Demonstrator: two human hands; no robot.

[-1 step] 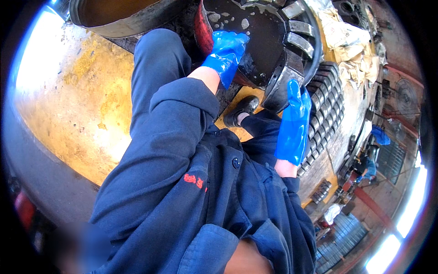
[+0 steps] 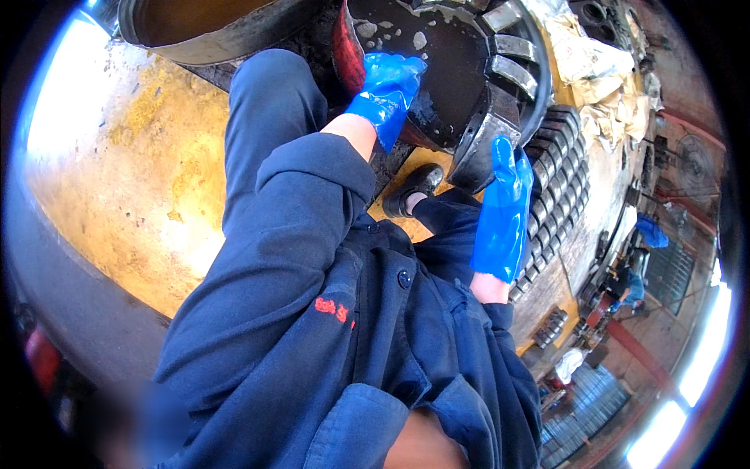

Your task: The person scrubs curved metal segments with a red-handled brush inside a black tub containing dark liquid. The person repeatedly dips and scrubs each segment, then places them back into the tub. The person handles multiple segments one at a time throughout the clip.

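Note:
My left hand (image 2: 388,87), in a wet blue rubber glove, is curled closed above a red-sided round tub (image 2: 348,55) of dark liquid. What its fingers hold, if anything, is hidden. My right hand (image 2: 504,199), gloved the same way, grips the near end of a dark, curved metal block (image 2: 488,133). The block tilts at the tub's near right side, its upper face wet and shiny. Several similar metal pieces (image 2: 514,49) line the right rim of the tub. Pale foam (image 2: 419,40) floats on the liquid.
Beyond my left knee stands a large metal drum (image 2: 226,43) with brownish contents. Stacked rows of dark metal blocks (image 2: 558,176) lie right of my right hand. Pale sacks (image 2: 601,78) are behind them. A yellow, stained surface (image 2: 148,172) spreads at left. Another person (image 2: 627,288) is far right.

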